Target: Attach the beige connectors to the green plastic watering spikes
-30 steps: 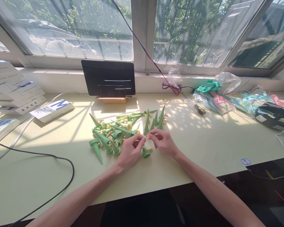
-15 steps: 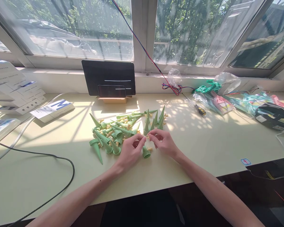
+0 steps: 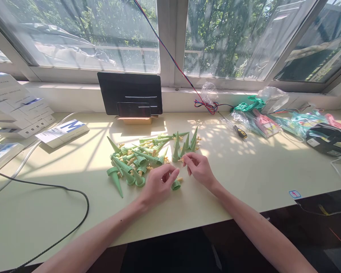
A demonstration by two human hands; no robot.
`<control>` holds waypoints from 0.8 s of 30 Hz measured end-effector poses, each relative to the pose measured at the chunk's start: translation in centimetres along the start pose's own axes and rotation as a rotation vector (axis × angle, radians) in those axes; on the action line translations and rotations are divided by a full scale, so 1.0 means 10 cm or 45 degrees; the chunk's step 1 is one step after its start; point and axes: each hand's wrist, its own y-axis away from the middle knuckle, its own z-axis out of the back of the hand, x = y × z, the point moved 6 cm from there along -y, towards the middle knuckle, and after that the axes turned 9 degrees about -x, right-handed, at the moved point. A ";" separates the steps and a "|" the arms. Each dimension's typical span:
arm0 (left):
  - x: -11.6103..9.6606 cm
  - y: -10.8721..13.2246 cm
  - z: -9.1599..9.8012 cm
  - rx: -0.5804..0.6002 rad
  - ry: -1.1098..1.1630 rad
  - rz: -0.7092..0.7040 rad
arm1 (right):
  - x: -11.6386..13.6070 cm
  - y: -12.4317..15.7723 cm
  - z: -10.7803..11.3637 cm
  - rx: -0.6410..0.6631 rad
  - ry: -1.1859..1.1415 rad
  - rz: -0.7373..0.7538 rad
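Observation:
My right hand (image 3: 198,167) is closed in a pinch on a small tan plastic piece (image 3: 180,160), held just in front of several upright green spikes (image 3: 176,148). My left hand (image 3: 160,182) hovers close to the table, fingers loosely curled and a little apart, with nothing visible in them. Just beyond its thumb lies a green plastic spike (image 3: 175,185), its hollow end facing me and a tan fitting sticking out of its side; the rest is behind my left hand. A heap of similar green spikes (image 3: 142,160) with tan fittings spreads to the left.
A tablet on a stand (image 3: 130,94) is at the back. White boxes (image 3: 63,132) lie at the left, with a black cable (image 3: 74,188) nearer me. A yellow-black tool (image 3: 240,132), plastic bags (image 3: 263,123) and a black object (image 3: 329,140) are at the right.
My hands have parted. The right one has shifted slightly right and up with the tan piece, while the left has dropped a little lower and its fingertips have loosened.

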 end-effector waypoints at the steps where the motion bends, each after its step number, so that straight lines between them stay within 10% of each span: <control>1: -0.03 0.02 -0.01 0.015 -0.058 -0.090 | -0.01 -0.01 0.01 -0.012 0.000 -0.004; 8: -0.11 0.09 -0.06 0.073 -0.255 -0.386 | -0.05 -0.02 0.02 -0.030 -0.004 -0.018; 24: 0.02 0.02 -0.05 0.137 -0.492 -0.019 | -0.05 -0.02 0.03 -0.042 0.074 -0.036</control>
